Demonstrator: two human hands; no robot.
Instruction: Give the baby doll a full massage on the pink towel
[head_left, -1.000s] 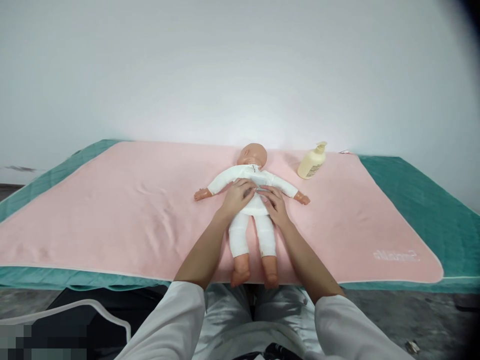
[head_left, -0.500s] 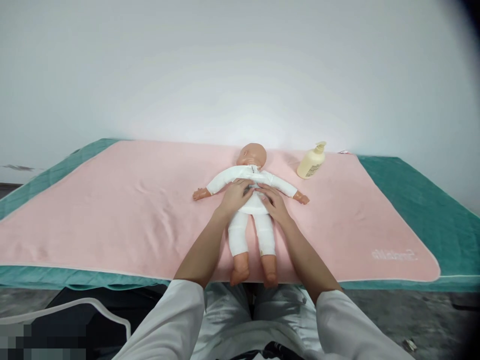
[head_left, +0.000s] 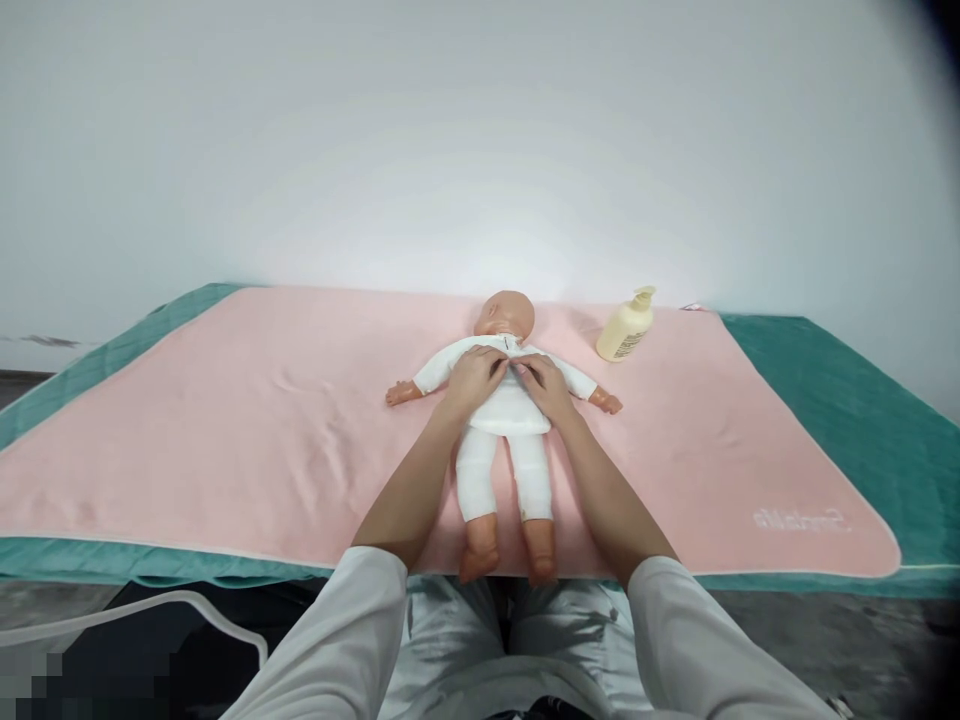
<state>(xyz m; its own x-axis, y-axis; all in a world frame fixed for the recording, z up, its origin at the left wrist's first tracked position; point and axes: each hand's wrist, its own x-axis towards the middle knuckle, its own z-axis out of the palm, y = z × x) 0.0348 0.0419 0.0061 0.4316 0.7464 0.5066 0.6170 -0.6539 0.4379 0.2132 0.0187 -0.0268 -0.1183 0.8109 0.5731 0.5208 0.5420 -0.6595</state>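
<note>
A baby doll (head_left: 510, 412) in white cloth covering lies stretched out with its head away from me. It appears to be on its front, head turned aside, arms spread and feet toward me. My left hand (head_left: 478, 374) rests on the left side of its upper back. On the right side, level with it, lies my right hand (head_left: 546, 382). Both hands are laid over the cloth with nothing in them, and their fingertips come close together near the doll's midline. The undersides of the fingers are hidden.
A pink blanket (head_left: 247, 430) lies beneath the doll, over a green padded cover (head_left: 847, 390). Beyond the doll's right arm stands a cream pump bottle (head_left: 625, 330). A pale wall (head_left: 480, 140) borders the far side. A white curved tube (head_left: 180, 597) shows at lower left.
Both hands have slid up the doll's back, away from me toward its neck, uncovering more of the lower back. The doll and the bottle have kept their places on the blanket.
</note>
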